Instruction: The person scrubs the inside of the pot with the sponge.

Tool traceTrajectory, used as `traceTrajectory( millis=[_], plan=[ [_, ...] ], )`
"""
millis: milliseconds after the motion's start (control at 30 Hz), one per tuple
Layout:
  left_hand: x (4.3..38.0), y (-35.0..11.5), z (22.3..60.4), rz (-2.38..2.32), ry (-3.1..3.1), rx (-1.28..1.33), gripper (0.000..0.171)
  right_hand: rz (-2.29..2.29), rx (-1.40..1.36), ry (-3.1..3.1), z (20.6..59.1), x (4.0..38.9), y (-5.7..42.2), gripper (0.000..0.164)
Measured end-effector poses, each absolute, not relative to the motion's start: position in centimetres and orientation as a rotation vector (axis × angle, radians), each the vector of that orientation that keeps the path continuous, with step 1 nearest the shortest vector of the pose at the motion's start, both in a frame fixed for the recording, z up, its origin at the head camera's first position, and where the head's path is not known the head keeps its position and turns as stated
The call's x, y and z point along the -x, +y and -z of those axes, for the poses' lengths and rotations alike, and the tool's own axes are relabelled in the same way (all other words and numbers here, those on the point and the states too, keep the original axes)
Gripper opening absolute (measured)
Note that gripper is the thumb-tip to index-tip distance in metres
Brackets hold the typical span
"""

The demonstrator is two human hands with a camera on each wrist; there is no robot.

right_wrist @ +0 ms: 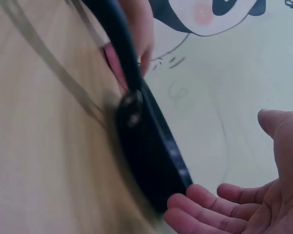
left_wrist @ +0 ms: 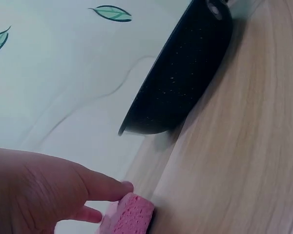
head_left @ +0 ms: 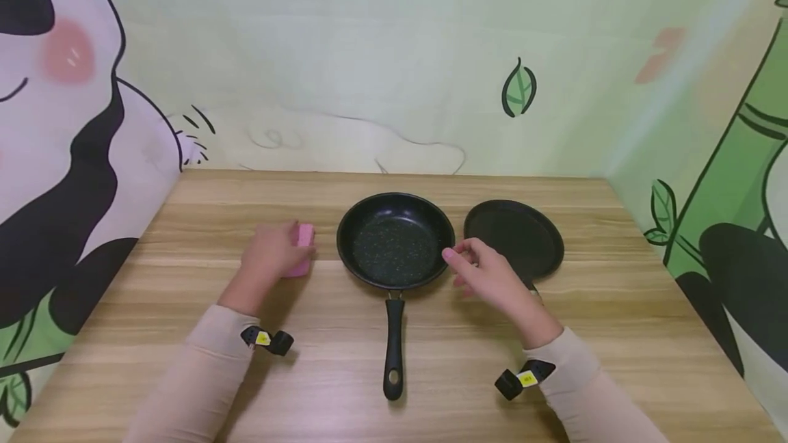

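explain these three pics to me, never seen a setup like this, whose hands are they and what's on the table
There is no machine: you see a person's bare left hand and right hand. The widest picture comes from a camera worn on the head, looking forward and down. The tilted close-ups come from the left wrist camera and the right wrist camera.

On the wooden table are a pink sponge, a black frying pan and, to its right, a flat pan. The left hand touches the sponge; whether it grips it firmly is hard to tell. The right hand, open beside the frying pan, holds nothing.
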State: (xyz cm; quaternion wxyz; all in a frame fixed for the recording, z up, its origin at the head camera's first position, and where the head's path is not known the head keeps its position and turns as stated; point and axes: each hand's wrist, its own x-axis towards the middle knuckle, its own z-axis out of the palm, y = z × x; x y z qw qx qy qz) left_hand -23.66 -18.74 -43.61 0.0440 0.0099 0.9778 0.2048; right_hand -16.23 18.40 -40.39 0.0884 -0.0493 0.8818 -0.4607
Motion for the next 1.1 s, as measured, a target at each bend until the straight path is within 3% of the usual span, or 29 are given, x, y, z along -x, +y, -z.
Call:
traceTrajectory(
  millis=[133, 667, 1100],
  plan=[
    [23.8, -19.1, 43.7, -0.619, 2.97, -0.021, 0.064, 1.496, 0.118, 2.483, 41.5, 15.4, 17.4, 0.054],
    [23.9, -18.5, 43.3, -0.597, 2.999, 0.003, 0.06, 1.794, 0.034, 1.931, 45.0, 13.1, 13.3, 0.057],
    [23.0, -16.7, 41.2, -0.652, 3.04, -0.054, 0.069, 1.876, 0.047, 1.592, 46.1, 12.0, 11.2, 0.042]
  ],
)
